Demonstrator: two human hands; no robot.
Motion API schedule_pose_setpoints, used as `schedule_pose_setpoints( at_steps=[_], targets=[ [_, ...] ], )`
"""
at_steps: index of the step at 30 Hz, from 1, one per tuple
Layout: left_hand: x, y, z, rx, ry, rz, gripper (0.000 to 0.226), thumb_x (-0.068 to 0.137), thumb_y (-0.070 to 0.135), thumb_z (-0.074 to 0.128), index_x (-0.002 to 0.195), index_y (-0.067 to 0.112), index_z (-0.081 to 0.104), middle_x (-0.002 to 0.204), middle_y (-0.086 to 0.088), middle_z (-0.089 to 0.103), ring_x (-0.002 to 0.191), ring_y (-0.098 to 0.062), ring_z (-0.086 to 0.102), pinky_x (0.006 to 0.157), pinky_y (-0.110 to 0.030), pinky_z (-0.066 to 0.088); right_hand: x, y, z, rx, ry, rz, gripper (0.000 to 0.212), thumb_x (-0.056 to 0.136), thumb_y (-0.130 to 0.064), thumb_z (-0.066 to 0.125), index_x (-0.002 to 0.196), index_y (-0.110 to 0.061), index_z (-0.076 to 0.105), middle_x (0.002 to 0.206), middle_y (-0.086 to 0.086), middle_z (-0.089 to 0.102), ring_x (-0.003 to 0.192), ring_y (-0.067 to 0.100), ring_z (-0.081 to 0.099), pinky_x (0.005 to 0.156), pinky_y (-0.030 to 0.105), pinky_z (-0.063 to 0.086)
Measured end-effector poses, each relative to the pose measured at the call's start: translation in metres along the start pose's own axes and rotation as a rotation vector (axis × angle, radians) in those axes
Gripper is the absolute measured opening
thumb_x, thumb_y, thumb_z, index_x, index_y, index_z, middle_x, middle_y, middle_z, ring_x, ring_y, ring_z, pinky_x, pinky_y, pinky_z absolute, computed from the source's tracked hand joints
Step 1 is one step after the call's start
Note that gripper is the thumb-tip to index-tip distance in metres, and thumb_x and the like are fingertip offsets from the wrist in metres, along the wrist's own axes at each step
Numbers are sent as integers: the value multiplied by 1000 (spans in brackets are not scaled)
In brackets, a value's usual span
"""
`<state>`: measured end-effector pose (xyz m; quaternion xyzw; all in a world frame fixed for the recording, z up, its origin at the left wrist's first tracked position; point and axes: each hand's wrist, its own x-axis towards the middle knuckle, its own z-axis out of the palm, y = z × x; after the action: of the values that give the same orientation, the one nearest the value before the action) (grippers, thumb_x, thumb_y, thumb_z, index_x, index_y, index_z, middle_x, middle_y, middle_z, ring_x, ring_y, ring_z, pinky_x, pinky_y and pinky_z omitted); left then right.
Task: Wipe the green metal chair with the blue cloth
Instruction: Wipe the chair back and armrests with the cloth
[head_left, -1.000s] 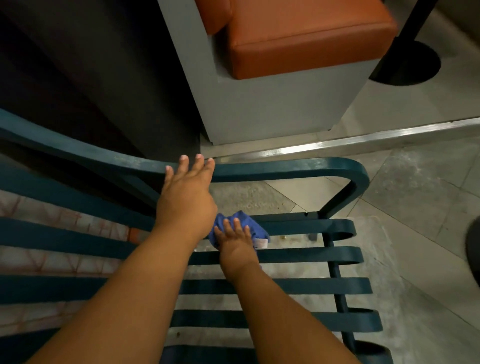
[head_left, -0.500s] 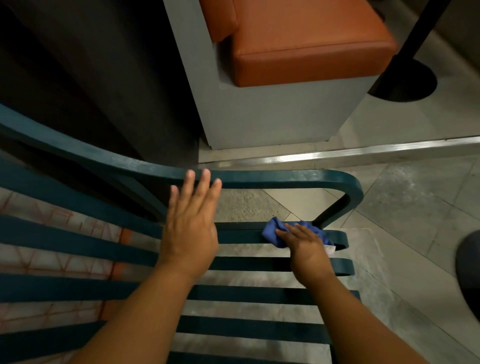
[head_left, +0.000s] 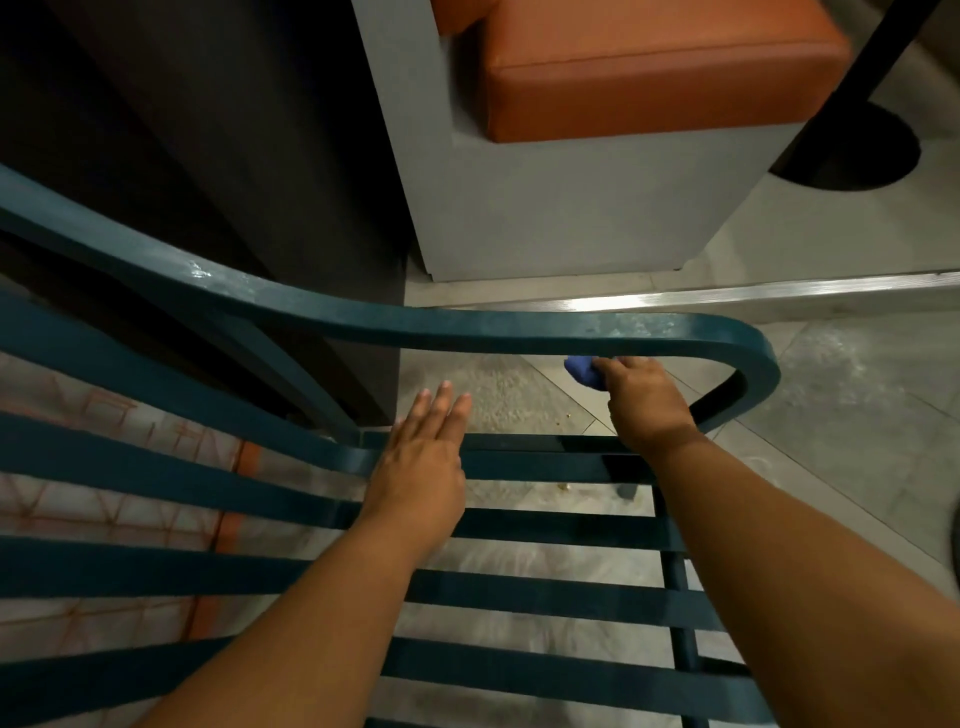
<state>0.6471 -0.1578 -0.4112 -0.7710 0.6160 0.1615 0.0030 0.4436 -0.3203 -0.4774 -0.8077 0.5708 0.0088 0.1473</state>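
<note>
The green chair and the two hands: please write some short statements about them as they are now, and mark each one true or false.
1. The right hand holds the blue cloth just under the curved armrest. True.
2. The left hand grips the armrest. False: its fingers are straight and it lies over the seat slats, below the armrest.
3. The blue cloth lies spread out on a seat slat. False: it is bunched in the right hand, up at the armrest.
4. An orange cushioned seat stands behind the chair. True.
5. Both hands hold the cloth. False: only the right hand does.
</note>
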Motion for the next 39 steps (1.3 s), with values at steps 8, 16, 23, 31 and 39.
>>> schedule_pose_setpoints(
  at_steps=[8,16,23,31,39],
  targets=[
    [14,-7,26,75,-309,-297,63,98,36,46,151,23,16,161,-2,-7,147,-28,-1,115,-44,24,23,-2,24,-366,-503,132,40,90,-45,57,121,-21,57,91,6,48,89,25,45,80,35,40],
    [16,-10,36,181,-496,-306,78,99,19,46,151,19,-13,160,-11,-12,146,-34,-4,110,-50,30,24,-22,31,-186,-504,353,30,83,-11,65,112,-4,61,100,14,57,97,30,57,94,43,49],
    [10,-17,35,195,-488,-230,96,88,4,55,150,21,-16,159,-11,-15,146,-34,-4,107,-48,36,27,-137,40,-120,-690,32,31,94,-22,51,121,-5,55,115,13,57,102,26,56,90,35,47],
    [4,-25,37,147,-487,-232,82,96,10,46,150,14,-15,159,-8,-18,147,-28,-3,115,-47,24,33,-205,57,186,-734,-99,40,95,-31,51,130,-11,52,130,10,54,117,28,52,101,38,41],
    [13,-26,34,188,-554,-231,96,88,2,58,150,16,-14,159,-6,-19,147,-29,-8,118,-45,6,36,-103,45,-7,-702,122,36,85,-31,68,113,-9,60,100,7,58,93,22,55,88,31,43]
  ],
)
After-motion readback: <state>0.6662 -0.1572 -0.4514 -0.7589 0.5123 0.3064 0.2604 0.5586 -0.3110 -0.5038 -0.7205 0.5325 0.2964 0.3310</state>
